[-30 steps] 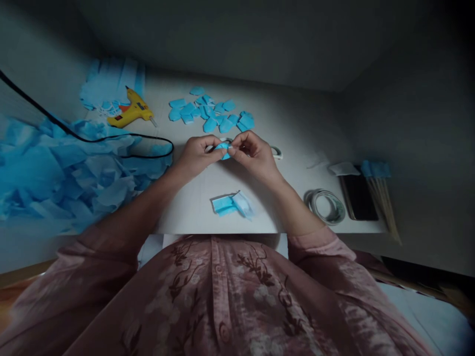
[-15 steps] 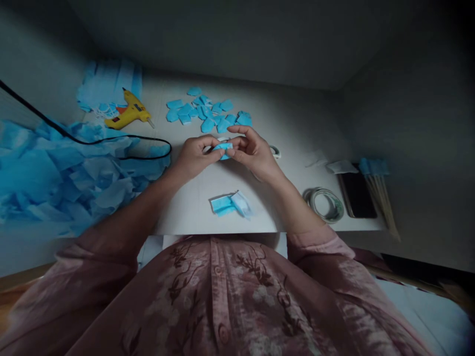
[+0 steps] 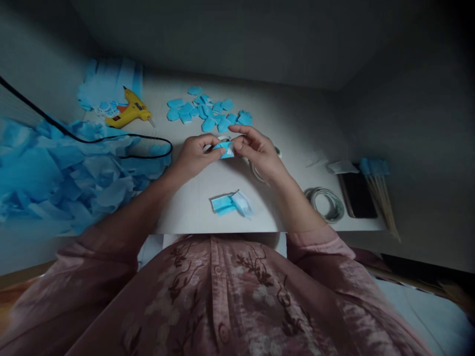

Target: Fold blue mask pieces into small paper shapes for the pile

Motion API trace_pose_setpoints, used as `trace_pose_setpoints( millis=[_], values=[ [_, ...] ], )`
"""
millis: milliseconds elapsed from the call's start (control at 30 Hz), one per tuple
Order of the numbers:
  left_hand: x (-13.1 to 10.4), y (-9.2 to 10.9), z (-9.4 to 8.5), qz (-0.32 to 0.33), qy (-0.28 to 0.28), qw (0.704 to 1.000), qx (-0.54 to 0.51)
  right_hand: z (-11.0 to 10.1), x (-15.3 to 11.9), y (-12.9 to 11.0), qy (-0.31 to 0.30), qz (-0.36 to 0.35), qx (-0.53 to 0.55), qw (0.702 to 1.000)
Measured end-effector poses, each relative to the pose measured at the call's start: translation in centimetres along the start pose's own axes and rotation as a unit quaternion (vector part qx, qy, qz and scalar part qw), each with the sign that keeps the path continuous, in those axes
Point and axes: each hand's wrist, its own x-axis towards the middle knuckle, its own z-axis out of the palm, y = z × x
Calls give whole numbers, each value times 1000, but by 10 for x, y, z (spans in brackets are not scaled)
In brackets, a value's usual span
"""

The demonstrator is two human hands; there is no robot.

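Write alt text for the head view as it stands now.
Left hand pinches a small blue piece, right hand at the piece's edge, over a white table. Beyond lie more blue pieces; a yellow glue gun and blue scraps are to the left, a tape roll, phone and blue-topped sticks to the right.

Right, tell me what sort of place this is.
Probably a small craft corner, hedged because the view is dim: the white table holds a yellow glue gun, a heap of blue scraps and what looks like a tape roll.

No text legible; label (image 3: 139, 106) on glue gun (image 3: 129, 113) too small
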Motion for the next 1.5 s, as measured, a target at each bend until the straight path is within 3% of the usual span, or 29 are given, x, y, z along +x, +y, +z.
trace_pose_setpoints(
  millis=[233, 467, 600, 933, 1167, 1367, 1500],
  values=[
    [-1, 2, 1, 13, -7, 1000, 16, 4, 0, 2, 16, -24, -61, 998],
    [0, -2, 0, -21, -8, 999, -39, 1, 1, 6, 48, -36, -66, 996],
    [0, -2, 0, -28, 3, 999, -43, 1, 2, 6, 34, -17, -50, 998],
    [1, -4, 0, -36, 13, 998, -58, -22, 4, -2, 57, -19, -26, 998],
    [0, -4, 0, -17, 3, 999, -30, -12, 3, 0, -18, -31, -37, 999],
    [-3, 3, -2, -16, -17, 999, -48, -3, 1, 2, -1, -39, -53, 998],
    [-1, -2, 0, 7, 3, 999, -40, -2, 0, -2, -14, -45, -62, 997]
  ],
)
